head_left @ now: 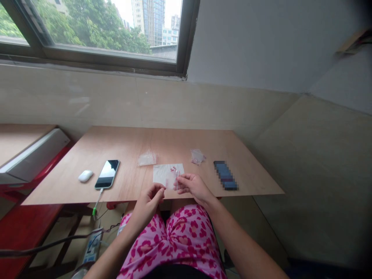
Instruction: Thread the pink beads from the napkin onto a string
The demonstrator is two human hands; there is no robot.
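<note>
Between my hands is a small clear zip bag (171, 181), held over a white sheet (159, 171) near the table's front edge. My right hand (192, 186) pinches the bag's right end, where a reddish strip shows. At its lower left corner, my left hand (154, 195) has its fingers closed on the bag. Several small red pieces (173, 169) lie on the sheet just beyond the bag. Farther back to the left is a pile of clear zip bags (147, 158). A second pile of small bags (197, 156) lies to the right; what they contain is too small to tell.
A phone (107, 174) with a charging cable (99, 199) and a white earbud case (85, 176) lie at the left of the wooden table (174, 141). At the right is a blurred dark phone-like object (226, 175). Wall and window (110, 31) stand behind.
</note>
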